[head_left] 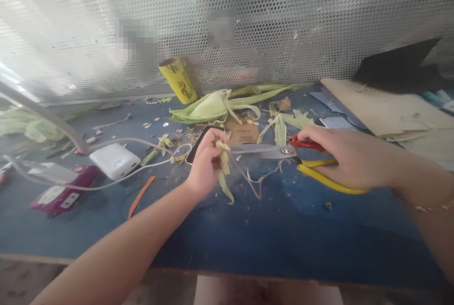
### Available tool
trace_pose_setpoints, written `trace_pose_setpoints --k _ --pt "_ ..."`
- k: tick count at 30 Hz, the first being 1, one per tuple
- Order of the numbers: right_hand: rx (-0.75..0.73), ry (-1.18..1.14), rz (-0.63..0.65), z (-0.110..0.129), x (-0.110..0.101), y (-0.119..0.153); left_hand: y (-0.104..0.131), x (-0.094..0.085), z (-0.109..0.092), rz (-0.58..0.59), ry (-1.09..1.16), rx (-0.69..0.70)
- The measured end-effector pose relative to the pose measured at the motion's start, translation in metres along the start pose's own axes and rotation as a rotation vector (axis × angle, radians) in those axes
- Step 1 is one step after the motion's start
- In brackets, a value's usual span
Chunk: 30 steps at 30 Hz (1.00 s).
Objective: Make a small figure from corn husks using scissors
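Red-and-yellow scissors (284, 150), pale husk (224, 161)

My right hand (340, 153) grips the scissors, blades toward the left hand (205, 163), which pinches the pale husk over the blue table (248, 243). Beyond, my feed shows a green corn husk (204, 108) near a yellow tube (178, 80).

- Scissors (284, 150): 1 handheld pair with red and yellow handles, a round metal pivot and pale, broad blades, roughly level, pointing left.
- Corn husk piece (225, 165): pale yellow-green, crumpled, handheld near the blade tips, partly hidden, with 1 narrow strip hanging below and curling slightly.
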State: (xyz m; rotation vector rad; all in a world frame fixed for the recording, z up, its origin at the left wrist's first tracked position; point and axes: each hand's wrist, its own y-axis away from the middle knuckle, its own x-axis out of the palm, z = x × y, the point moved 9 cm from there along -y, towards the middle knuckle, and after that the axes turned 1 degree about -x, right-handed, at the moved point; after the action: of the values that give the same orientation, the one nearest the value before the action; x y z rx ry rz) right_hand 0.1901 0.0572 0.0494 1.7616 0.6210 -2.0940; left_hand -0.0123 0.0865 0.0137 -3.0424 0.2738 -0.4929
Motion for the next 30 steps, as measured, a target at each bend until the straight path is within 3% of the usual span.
trace_pose_setpoints --k 4,13,24,30 --pt "0.010 0.279 -0.088 0.011 -0.008 0.001 -0.002 -0.012 0.001 -0.140 -0.020 0.012" --pt "-0.021 0.447 -0.349 0.041 -0.026 0.006 -0.001 -0.010 0.000 -0.173 0.068 0.042" --pt "-0.037 0.531 -0.416 0.048 -0.030 0.011 -0.002 -0.010 -0.003 -0.165 0.105 0.070" --pt "-0.007 0.510 -0.376 0.046 -0.030 0.009 -0.002 -0.012 -0.004 -0.173 0.081 0.070"
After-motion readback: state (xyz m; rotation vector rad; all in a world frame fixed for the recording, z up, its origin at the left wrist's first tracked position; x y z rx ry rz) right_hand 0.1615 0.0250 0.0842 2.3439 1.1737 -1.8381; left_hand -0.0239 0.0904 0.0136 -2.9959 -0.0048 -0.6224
